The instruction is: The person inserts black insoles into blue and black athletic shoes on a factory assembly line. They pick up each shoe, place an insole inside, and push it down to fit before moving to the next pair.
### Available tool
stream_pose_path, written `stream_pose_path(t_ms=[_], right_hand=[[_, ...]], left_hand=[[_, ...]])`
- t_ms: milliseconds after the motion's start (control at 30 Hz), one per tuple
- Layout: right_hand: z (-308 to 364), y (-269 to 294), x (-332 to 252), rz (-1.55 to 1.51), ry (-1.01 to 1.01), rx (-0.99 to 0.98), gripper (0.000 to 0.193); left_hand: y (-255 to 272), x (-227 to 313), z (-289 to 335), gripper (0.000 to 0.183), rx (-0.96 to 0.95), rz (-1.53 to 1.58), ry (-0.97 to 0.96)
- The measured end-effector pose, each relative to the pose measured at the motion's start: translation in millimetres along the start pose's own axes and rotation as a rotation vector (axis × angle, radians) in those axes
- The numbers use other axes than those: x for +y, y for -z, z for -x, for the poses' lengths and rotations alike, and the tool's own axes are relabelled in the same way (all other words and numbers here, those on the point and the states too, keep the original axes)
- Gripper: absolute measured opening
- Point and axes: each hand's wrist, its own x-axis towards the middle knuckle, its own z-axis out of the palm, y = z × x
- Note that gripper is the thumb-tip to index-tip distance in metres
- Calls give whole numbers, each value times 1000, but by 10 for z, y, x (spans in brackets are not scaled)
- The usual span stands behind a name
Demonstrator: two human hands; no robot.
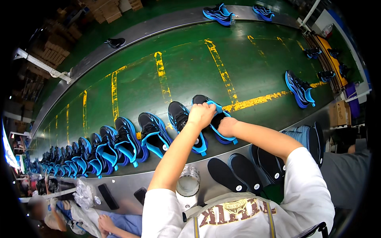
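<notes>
A black and blue sneaker [203, 99] stands on the green belt in front of me, toe pointing away. My left hand [201, 115] is closed on the light-blue tongue at its opening. My right hand [228, 127] is a fist pushed into the shoe's opening near the heel; its fingertips are hidden inside. Close by on the left is another sneaker [176, 111], partly covered by my left forearm. Black insoles [227, 174] with round white labels lie on the metal ledge below my arms, and a thicker stack of insoles [305, 137] sits to their right.
A long row of matching sneakers [127, 139] runs left along the belt. One sneaker [298, 89] lies at the right. On the ledge are a white container [187, 186], phones [108, 196] and a plastic bag [84, 192]. Another person's hands [106, 224] show at lower left.
</notes>
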Motion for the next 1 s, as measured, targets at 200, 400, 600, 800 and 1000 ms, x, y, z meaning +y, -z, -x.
stream_pose_path(t_ms=[200, 400, 600, 800, 1000], right_hand=[[429, 74, -88, -246, 66, -42, 59], [452, -501, -209, -444, 78, 1312, 12], [718, -1128, -546, -745, -115, 1415, 16], [720, -1146, -634, -688, -117, 1445, 16], [791, -892, -502, -652, -208, 1437, 35]], left_hand=[[12, 57, -46, 10, -62, -221, -119], [61, 0, -49, 9, -135, -106, -191], [334, 190, 256, 11, -37, 207, -132], [822, 419, 724, 11, 65, 1072, 501], [1008, 636, 1439, 10, 296, 1211, 683]])
